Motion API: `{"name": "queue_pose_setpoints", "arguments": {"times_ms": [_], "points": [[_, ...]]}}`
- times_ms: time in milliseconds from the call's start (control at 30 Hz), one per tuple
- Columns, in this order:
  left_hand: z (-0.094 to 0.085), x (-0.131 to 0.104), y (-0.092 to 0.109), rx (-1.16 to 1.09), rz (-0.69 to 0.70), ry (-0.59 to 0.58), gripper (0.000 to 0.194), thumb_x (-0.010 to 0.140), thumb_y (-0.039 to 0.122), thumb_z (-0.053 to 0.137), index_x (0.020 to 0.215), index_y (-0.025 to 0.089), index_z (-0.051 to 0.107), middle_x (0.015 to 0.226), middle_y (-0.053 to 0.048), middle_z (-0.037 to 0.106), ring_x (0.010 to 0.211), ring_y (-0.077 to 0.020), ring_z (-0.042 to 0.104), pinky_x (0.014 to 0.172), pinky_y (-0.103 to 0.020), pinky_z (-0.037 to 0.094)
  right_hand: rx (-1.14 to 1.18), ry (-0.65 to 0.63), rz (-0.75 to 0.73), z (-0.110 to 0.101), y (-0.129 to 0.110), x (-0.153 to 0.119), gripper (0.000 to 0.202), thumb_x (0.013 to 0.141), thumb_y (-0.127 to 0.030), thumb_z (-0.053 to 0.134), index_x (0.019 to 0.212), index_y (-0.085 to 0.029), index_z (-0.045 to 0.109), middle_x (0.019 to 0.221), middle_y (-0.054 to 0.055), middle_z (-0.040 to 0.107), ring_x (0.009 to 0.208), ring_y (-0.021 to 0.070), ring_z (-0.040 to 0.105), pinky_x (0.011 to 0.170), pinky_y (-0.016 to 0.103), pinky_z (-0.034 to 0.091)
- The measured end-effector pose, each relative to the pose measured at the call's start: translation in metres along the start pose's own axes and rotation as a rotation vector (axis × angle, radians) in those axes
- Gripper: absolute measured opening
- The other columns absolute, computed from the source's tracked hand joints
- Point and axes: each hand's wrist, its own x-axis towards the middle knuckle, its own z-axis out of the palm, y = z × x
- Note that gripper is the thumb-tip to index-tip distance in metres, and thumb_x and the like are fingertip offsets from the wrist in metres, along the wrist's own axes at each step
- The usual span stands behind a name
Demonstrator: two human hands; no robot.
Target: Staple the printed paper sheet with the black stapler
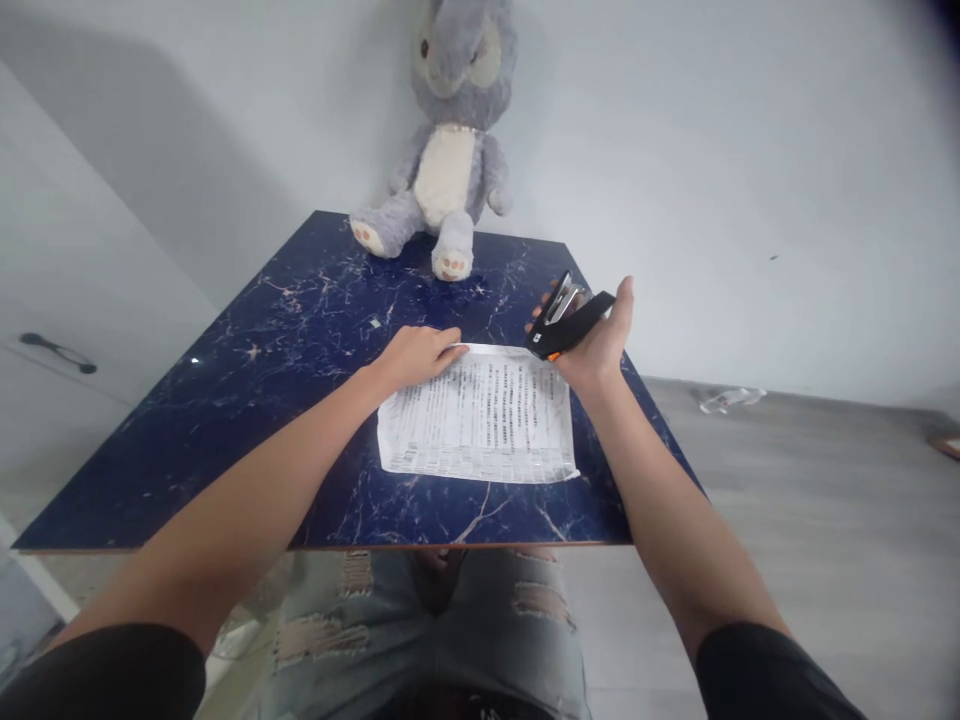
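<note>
Printed white paper (480, 415) lies on the blue marbled table (300, 300), near its front edge. At the paper's upper left edge, my left hand (418, 355) has its fingers closed on the rim of the sheet. A black stapler (568, 322) with a silver inner part and a small orange piece rests in my right hand (600, 345), palm up, at the paper's upper right corner. The stapler's jaws are spread apart, and its lower end touches or hangs just over the corner; which one is unclear.
A grey plush toy (450, 170) sits at the table's back edge against the wall. One small white scrap (376, 324) lies left of centre on the tabletop. Right of the table, a crumpled clear wrapper (731, 400) is on the floor. A cabinet handle (58, 352) shows at far left.
</note>
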Motion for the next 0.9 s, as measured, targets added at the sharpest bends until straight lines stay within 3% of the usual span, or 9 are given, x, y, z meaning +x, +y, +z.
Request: {"name": "queue_pose_setpoints", "arguments": {"times_ms": [133, 400, 600, 767, 900], "points": [[0.002, 0.0, -0.005, -0.088, 0.044, 0.006, 0.033, 0.107, 0.045, 0.043, 0.097, 0.023, 0.065, 0.081, -0.003, 0.07, 0.072, -0.0199, 0.065, 0.066, -0.031, 0.04, -0.112, 0.013, -0.047, -0.004, -0.002, 0.001, 0.104, 0.077, -0.098, 0.04, 0.151, -0.026, 0.05, 0.124, 0.019, 0.067, 0.122, 0.0469, 0.062, 0.084, 0.055, 0.051], [-0.002, 0.0, -0.005, -0.278, 0.019, -0.009, 0.029, 0.106, 0.039, 0.046, 0.096, 0.022, 0.069, 0.081, -0.002, 0.072, 0.072, -0.0176, 0.065, 0.07, -0.029, 0.043, -0.31, -0.175, -0.161, 0.002, 0.007, 0.005, 0.094, 0.077, -0.092, 0.054, 0.141, -0.025, 0.061, 0.118, 0.018, 0.07, 0.113, 0.0433, 0.067, 0.081, 0.052, 0.05], [0.002, 0.0, -0.01, -0.325, -0.028, 0.039, 0.028, 0.105, 0.036, 0.048, 0.094, 0.02, 0.068, 0.072, -0.001, 0.066, 0.064, -0.0155, 0.059, 0.066, -0.028, 0.041, -0.345, -0.2, -0.166, 0.003, 0.015, 0.006, 0.092, 0.077, -0.094, 0.052, 0.136, -0.025, 0.064, 0.118, 0.017, 0.072, 0.11, 0.0408, 0.069, 0.081, 0.051, 0.051], [0.007, 0.001, -0.017, -0.409, -0.015, 0.112, 0.027, 0.104, 0.034, 0.05, 0.089, 0.019, 0.066, 0.068, 0.001, 0.061, 0.06, -0.0134, 0.053, 0.064, -0.029, 0.039, -0.306, -0.154, -0.15, 0.009, 0.016, 0.006, 0.09, 0.081, -0.095, 0.047, 0.137, -0.026, 0.063, 0.117, 0.017, 0.072, 0.113, 0.0426, 0.068, 0.082, 0.053, 0.051], [0.007, 0.003, -0.019, -0.445, -0.028, 0.159, 0.026, 0.103, 0.032, 0.05, 0.085, 0.019, 0.063, 0.064, 0.003, 0.054, 0.058, -0.0128, 0.048, 0.063, -0.029, 0.037, -0.319, -0.192, -0.141, 0.013, 0.017, 0.006, 0.091, 0.08, -0.095, 0.049, 0.138, -0.026, 0.061, 0.115, 0.017, 0.072, 0.115, 0.0442, 0.067, 0.082, 0.054, 0.052]]}}
